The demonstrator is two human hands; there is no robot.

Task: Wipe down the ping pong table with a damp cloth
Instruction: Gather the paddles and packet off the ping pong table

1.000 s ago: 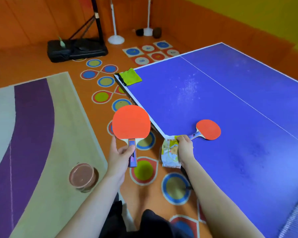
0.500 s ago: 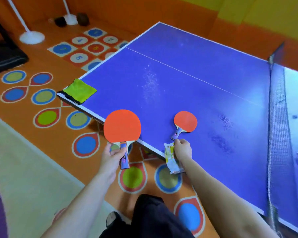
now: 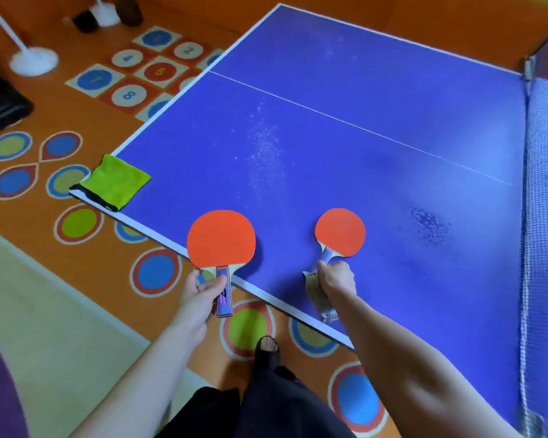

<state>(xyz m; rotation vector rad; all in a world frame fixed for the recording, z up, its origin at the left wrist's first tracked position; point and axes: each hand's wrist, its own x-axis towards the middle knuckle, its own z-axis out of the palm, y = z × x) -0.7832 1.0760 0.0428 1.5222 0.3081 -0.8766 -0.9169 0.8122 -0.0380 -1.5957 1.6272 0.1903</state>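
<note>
The blue ping pong table (image 3: 329,172) fills the right of the head view, with white dust specks and a dark smudge (image 3: 429,226) on it. A folded green cloth (image 3: 116,181) lies on its near left corner. My left hand (image 3: 203,287) grips the handle of a red paddle (image 3: 221,238) held over the table's edge. My right hand (image 3: 336,276) holds the handle of a second red paddle (image 3: 340,232) together with a crumpled yellow-white wrapper (image 3: 318,295), over the table surface.
The net (image 3: 541,216) runs along the right. The orange floor has coloured circles and numbered tiles (image 3: 130,93). A cream rug (image 3: 45,311) lies at the left, white pole bases (image 3: 34,60) and a black base (image 3: 0,105) at the far left.
The view has swung right and closer over the table. My right hand has lifted the second paddle by its handle, still with the wrapper. My left hand keeps its paddle.
</note>
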